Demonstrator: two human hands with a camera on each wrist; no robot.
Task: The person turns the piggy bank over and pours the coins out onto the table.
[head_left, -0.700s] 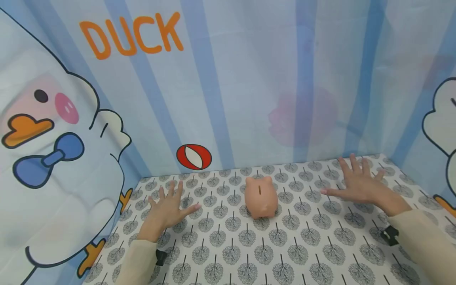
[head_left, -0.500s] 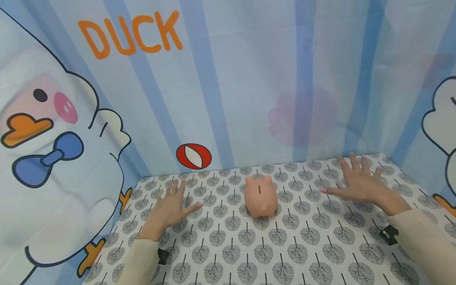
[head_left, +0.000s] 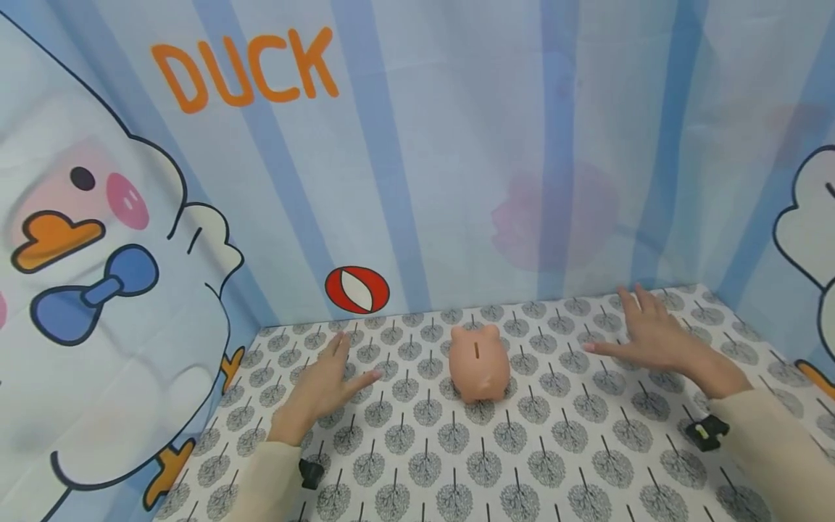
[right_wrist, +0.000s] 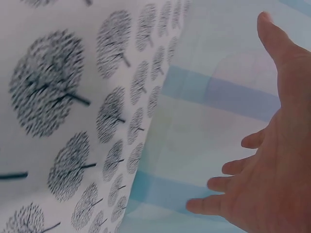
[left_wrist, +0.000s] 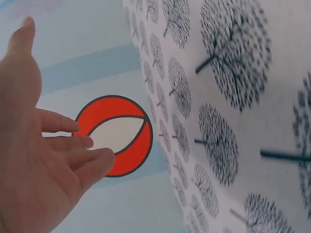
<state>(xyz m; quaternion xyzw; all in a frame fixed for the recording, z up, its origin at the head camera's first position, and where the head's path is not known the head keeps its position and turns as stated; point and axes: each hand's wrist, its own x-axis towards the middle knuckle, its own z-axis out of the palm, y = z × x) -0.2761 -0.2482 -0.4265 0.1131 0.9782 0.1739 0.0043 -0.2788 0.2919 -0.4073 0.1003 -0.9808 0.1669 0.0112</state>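
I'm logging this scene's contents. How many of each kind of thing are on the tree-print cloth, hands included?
Pink piggy bank: 1
Hands: 2, left hand and right hand, both open, holding nothing
Total: 3

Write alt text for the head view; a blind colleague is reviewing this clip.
A pink piggy bank stands on a tree-patterned tablecloth, between an open left hand and an open right hand, neither touching it. Behind hangs a cartoon duck curtain.
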